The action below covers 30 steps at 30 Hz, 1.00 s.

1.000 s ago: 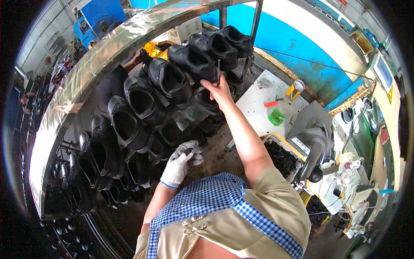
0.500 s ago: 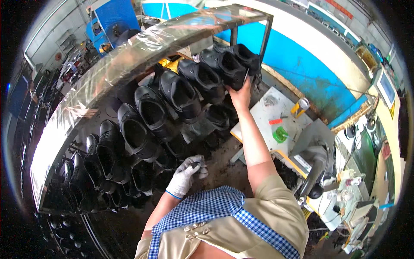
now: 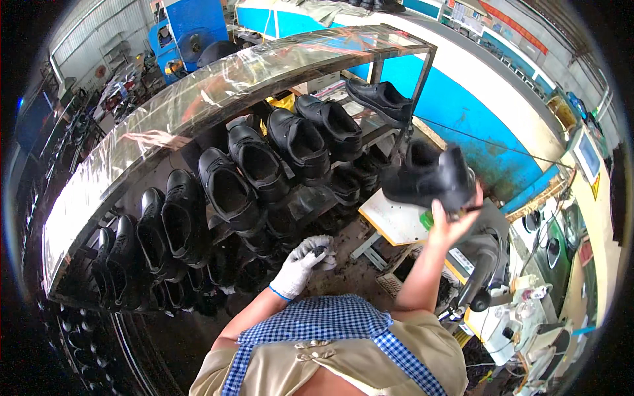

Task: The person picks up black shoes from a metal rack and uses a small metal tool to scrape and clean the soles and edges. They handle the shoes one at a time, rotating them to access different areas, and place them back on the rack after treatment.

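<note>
In my bare right hand (image 3: pixel 450 226) is a black shoe (image 3: pixel 426 177), held up off the rack and blurred by motion; my fingers grip it from underneath. My left hand (image 3: pixel 300 265) wears a white knitted glove with a blue cuff edge. Its fingers are curled around something small and dark, too small to name. Left of the hands stands a rack (image 3: pixel 277 78) with a plastic-covered top. Black shoes (image 3: pixel 300 142) line its upper shelf side by side, and one shoe (image 3: pixel 381 102) sits alone at the far right end.
A white worktable (image 3: pixel 391 221) stands below the held shoe, with a green item (image 3: pixel 426 219) partly hidden behind my hand. At right is a machine with a grey curved arm (image 3: pixel 485 264). A blue and white wall (image 3: pixel 456 105) rises behind the rack. Beneath the table sits a crate (image 3: pixel 394 280).
My right hand has lifted a black shoe off the rack's right end and carried it right, above the worktable. My left hand stays low, its fingers still curled.
</note>
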Tool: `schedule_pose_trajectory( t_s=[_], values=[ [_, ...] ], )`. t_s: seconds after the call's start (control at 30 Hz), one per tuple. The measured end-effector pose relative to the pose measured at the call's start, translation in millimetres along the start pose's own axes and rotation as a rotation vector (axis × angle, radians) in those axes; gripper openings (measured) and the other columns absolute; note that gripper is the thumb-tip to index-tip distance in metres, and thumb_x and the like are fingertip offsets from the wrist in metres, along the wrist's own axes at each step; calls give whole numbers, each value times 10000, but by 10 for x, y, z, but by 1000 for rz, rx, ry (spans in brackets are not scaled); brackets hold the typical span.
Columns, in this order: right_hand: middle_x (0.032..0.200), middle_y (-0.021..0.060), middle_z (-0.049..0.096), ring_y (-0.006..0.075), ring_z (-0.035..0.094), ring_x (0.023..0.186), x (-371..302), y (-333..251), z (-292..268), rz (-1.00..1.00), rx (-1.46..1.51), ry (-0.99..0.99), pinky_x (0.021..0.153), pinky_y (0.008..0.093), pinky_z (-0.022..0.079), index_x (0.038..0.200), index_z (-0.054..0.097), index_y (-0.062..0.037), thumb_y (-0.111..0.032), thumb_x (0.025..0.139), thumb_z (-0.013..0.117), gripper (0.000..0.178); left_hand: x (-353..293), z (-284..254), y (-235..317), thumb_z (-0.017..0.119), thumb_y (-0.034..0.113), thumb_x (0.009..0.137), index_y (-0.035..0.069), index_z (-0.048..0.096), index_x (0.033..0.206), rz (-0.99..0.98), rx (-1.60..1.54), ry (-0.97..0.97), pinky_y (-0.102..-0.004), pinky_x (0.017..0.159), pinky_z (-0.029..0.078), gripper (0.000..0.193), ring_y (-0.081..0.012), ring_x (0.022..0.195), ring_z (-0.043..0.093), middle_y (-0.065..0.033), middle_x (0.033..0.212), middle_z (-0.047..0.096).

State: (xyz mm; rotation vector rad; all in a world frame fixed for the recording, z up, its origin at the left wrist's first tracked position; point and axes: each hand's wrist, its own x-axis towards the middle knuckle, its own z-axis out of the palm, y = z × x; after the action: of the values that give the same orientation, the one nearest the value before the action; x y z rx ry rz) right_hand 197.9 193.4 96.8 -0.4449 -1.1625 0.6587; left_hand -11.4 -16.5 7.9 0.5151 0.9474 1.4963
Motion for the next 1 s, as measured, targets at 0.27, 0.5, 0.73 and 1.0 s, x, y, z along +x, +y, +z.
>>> schedule_pose_trajectory(
  t_s=[0.27, 0.5, 0.73, 1.0],
  values=[
    [1242, 136, 494, 278, 531, 1141, -979, -380, -181, 264, -243, -813, 949, 378, 449, 1346, 446, -42, -252, 568, 867, 909, 0, 5, 254, 579, 197, 933, 21, 483, 1363, 233, 437, -143, -322, 1059, 355, 474, -174, 1196, 506, -78, 1283, 563],
    [1361, 162, 443, 277, 480, 1241, -1261, -461, 82, 287, -154, -1057, 1073, 366, 370, 1387, 433, -6, -141, 665, 862, 851, -184, -4, 306, 658, 189, 892, 56, 650, 895, 54, 163, -1, -274, 752, 466, 134, -109, 846, 592, -20, 864, 658],
    [1087, 66, 608, 60, 481, 566, -1194, -718, 226, 184, -175, -873, 513, 208, 400, 1127, 669, -34, -68, 762, 799, 388, -541, 99, 414, 556, 124, 963, 9, 543, 1308, 275, 212, -111, -284, 995, 423, 364, -127, 1121, 544, -48, 1243, 603],
    [924, 44, 603, 160, 708, 758, -1207, -890, 415, -134, -269, -1009, 583, 274, 568, 997, 679, -37, -3, 750, 746, 258, -641, 42, 361, 556, 125, 964, -14, 508, 1336, 430, 329, -207, -316, 1008, 429, 400, -194, 1163, 562, -108, 1288, 593]
  ],
)
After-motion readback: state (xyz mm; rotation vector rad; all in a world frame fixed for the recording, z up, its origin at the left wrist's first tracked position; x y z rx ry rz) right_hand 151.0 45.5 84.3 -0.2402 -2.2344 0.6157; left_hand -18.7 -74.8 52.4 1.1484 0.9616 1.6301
